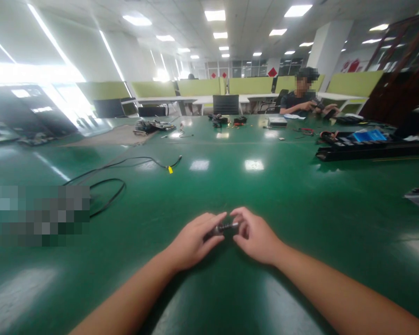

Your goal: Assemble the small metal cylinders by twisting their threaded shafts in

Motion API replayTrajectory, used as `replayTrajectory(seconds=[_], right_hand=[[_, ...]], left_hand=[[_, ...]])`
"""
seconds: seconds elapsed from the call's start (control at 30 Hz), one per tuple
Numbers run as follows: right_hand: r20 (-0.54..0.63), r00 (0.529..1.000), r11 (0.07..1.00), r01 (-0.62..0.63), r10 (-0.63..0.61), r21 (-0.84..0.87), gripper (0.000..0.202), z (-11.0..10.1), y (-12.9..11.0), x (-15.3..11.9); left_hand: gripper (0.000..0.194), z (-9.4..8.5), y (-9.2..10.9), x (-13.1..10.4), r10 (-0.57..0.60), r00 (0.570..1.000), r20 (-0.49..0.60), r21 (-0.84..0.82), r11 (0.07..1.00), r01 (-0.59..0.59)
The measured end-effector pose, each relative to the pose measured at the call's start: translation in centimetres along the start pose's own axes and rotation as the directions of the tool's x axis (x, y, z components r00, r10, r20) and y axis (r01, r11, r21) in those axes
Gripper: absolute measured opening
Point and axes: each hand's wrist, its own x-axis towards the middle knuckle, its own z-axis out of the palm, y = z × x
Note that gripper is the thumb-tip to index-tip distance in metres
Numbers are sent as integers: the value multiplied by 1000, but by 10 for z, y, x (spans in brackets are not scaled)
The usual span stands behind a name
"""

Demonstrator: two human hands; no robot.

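Observation:
Low over the green table, my left hand (199, 237) is closed round a small dark cylinder with a ribbed, spring-like middle (226, 227). Its left end is hidden in that hand, between thumb and fingers. The bare part points right, lying almost level. My right hand (254, 236) is curved around the cylinder's free end, thumb and forefinger apart above and below it. Whether the curled fingers behind touch that end, I cannot tell.
Black cables (122, 181) with a yellow tag (171, 170) lie on the green table (209, 186) at left, beside a blurred-out area. Electronic parts (153, 125) sit farther back. At right are a long black housing (370, 150) and a seated person (298, 100) handling something dark.

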Motion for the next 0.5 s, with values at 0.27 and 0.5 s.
replayTrajectory(seconds=[0.27,0.5], right_hand=[[15,998,996,65,-64,-53,48,1,-4,-5],[16,996,996,84,-84,-3,40,4,-4,-5]], left_hand=[[26,-3,17,3,-209,978,-13,-155,967,205],[22,-2,18,2,-219,974,56,-163,961,225]])
